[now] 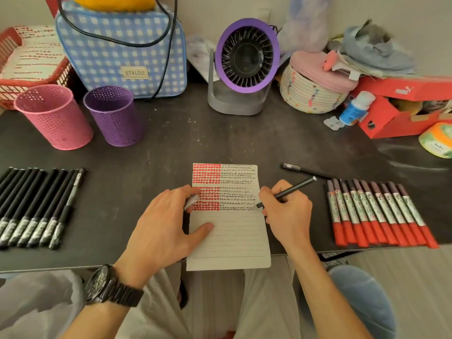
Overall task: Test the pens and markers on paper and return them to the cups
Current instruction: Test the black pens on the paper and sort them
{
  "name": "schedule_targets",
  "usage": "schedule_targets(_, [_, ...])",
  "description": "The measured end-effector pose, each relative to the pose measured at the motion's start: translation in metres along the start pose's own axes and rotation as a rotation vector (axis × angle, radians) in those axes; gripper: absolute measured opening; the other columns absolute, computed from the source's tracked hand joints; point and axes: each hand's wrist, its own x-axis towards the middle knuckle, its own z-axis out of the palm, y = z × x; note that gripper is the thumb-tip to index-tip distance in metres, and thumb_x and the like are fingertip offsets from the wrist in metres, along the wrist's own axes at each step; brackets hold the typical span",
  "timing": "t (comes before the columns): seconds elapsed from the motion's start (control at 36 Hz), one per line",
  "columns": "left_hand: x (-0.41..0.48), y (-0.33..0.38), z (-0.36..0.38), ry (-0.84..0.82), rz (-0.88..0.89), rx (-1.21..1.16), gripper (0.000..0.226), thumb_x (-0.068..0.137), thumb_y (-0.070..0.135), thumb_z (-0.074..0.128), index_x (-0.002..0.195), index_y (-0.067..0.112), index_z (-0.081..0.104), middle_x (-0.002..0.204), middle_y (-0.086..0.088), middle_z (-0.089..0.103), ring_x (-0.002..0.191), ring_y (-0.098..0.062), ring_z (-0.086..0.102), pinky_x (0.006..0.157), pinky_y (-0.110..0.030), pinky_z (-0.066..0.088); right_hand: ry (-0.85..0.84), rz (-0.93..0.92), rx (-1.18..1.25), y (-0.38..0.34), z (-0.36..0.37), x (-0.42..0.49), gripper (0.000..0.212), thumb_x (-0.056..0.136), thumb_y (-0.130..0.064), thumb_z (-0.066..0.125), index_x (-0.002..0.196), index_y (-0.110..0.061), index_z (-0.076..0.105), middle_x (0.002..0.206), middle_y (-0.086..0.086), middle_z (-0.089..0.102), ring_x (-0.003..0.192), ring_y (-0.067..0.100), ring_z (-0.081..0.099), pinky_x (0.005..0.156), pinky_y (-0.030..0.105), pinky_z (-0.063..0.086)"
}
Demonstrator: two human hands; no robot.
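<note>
A lined paper sheet (230, 236) lies at the desk's front edge, its upper half filled with red marks and black scribbles. My right hand (286, 211) grips a black pen (291, 190), its tip touching the paper at the last scribbled line. My left hand (166, 223) presses on the sheet's left side, thumb on the paper, and holds a small pen cap (192, 201) between the fingers. A row of black pens (36, 206) lies at the left, a row of red markers (376, 211) at the right. A pink cup (53, 116) and a purple cup (113, 115) stand at the back left.
One loose black pen (303, 170) lies behind the markers. At the back stand a checked blue bag (122, 52), a purple desk fan (244, 67), a woven basket (313, 86), a red shoebox (401, 106), a small bottle (354, 110) and a red tray (29, 64).
</note>
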Motion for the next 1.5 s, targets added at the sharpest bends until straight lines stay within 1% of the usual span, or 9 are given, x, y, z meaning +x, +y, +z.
schedule_targets(0.5, [-0.002,0.000,-0.001,-0.013,-0.026,-0.003,0.068,0.079,0.067,0.066,0.136,0.036,0.044,0.130,0.020,0.054,0.117,-0.008,0.053,0.103,-0.036,0.046,0.014,-0.006,-0.026,0.000,0.000,0.000,0.030,0.090,-0.013,0.068,0.063,-0.007,0.056,0.050,0.008,0.060,0.042,0.008,0.059,0.045,0.025,0.048])
schedule_targets(0.64, [-0.002,0.001,-0.001,-0.027,-0.025,-0.009,0.069,0.080,0.068,0.064,0.137,0.035,0.043,0.131,0.020,0.055,0.117,-0.007,0.053,0.103,-0.036,0.046,0.040,-0.009,-0.017,0.000,-0.003,0.000,0.032,0.090,-0.014,0.068,0.060,-0.011,0.054,0.050,0.009,0.060,0.044,0.021,0.059,0.043,0.030,0.047])
schedule_targets(0.72, [-0.003,0.001,-0.001,-0.030,-0.011,-0.011,0.069,0.081,0.072,0.058,0.137,0.034,0.045,0.123,0.025,0.053,0.111,-0.004,0.054,0.102,-0.034,0.047,0.159,0.061,0.165,-0.002,-0.008,0.000,0.037,0.093,-0.027,0.071,0.061,-0.018,0.055,0.048,0.005,0.058,0.040,0.013,0.054,0.043,0.021,0.043])
schedule_targets(0.78, [-0.003,0.002,-0.001,-0.018,0.009,-0.025,0.069,0.082,0.076,0.047,0.136,0.034,0.046,0.116,0.030,0.047,0.104,0.001,0.051,0.099,-0.029,0.045,0.186,0.077,0.263,-0.004,-0.011,-0.003,0.037,0.095,-0.039,0.069,0.066,-0.020,0.058,0.051,0.002,0.058,0.044,0.012,0.052,0.046,0.022,0.043])
schedule_targets(0.86, [-0.005,0.001,0.001,-0.003,0.035,-0.072,0.063,0.091,0.074,0.031,0.138,0.034,0.045,0.122,0.032,0.046,0.109,0.008,0.047,0.103,-0.026,0.042,0.122,0.055,0.297,-0.009,-0.014,-0.011,0.028,0.101,-0.039,0.060,0.079,-0.024,0.066,0.063,0.003,0.066,0.052,0.012,0.059,0.049,0.022,0.047])
schedule_targets(0.97, [-0.009,-0.001,-0.001,0.051,0.067,-0.206,0.038,0.101,0.066,0.020,0.129,0.051,0.043,0.122,0.044,0.048,0.118,0.012,0.048,0.099,-0.019,0.043,-0.069,0.140,0.534,-0.022,-0.020,-0.028,0.029,0.105,-0.019,0.052,0.086,-0.024,0.073,0.076,0.004,0.070,0.057,0.016,0.061,0.050,0.025,0.049])
schedule_targets(1.08, [-0.011,-0.002,-0.003,0.126,0.102,-0.230,0.024,0.103,0.059,0.033,0.118,0.052,0.051,0.117,0.038,0.055,0.110,0.001,0.057,0.088,-0.019,0.049,-0.219,0.124,0.582,-0.042,-0.020,-0.049,0.015,0.097,-0.024,0.063,0.085,-0.023,0.071,0.082,0.015,0.074,0.055,0.018,0.061,0.050,0.025,0.051])
schedule_targets(1.19, [-0.013,-0.003,-0.003,0.192,0.108,-0.269,0.021,0.100,0.059,0.044,0.119,0.066,0.048,0.116,0.041,0.056,0.105,0.004,0.059,0.085,-0.010,0.045,-0.290,0.075,0.537,-0.055,-0.018,-0.063,0.013,0.087,-0.036,0.076,0.085,-0.024,0.074,0.081,0.015,0.075,0.056,0.016,0.062,0.053,0.025,0.052])
schedule_targets(1.5, [-0.019,0.013,-0.013,0.235,0.193,-0.312,0.030,0.099,0.055,0.049,0.125,0.045,0.061,0.115,0.032,0.063,0.105,-0.003,0.062,0.085,-0.017,0.049,-0.265,0.036,0.532,-0.059,-0.017,-0.069,0.014,0.085,-0.034,0.070,0.084,-0.020,0.074,0.076,0.015,0.072,0.057,0.016,0.060,0.054,0.025,0.051])
